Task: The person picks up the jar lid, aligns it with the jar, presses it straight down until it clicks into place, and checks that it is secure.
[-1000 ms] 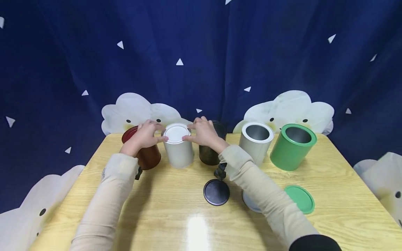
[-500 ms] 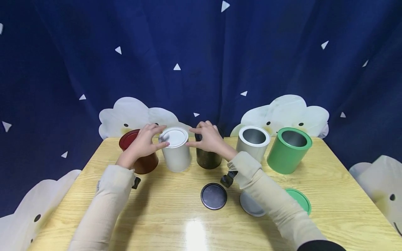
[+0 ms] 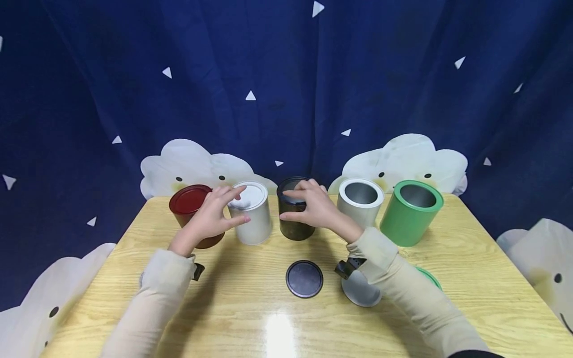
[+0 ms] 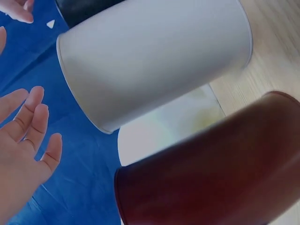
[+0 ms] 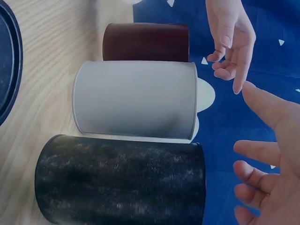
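Observation:
My left hand [image 3: 212, 214] hovers between the red can [image 3: 189, 199] and the white can [image 3: 258, 226], fingers spread, holding nothing. The white can has its white lid [image 3: 251, 195] seated on top, and the red can has a red top. In front of the black can [image 3: 295, 229] hangs my right hand [image 3: 315, 205], thumb and fingers apart with nothing between them. It partly hides that can's dark top. The right wrist view has the fingers off to the side of the black can [image 5: 122, 180], apart from it. A black lid [image 3: 304, 279] lies flat on the table.
To the right stand a light grey can [image 3: 360, 209] and a green can [image 3: 409, 223], both without lids. A grey lid [image 3: 360, 291] lies near the right wrist, and a green lid [image 3: 429, 277] is mostly behind the right sleeve. A blue curtain [image 3: 286, 89] hangs behind the table.
Both hands have come off the white lid's edge. The right hand has moved right to the black can, while the left has drawn slightly back toward me. The cans stay in place.

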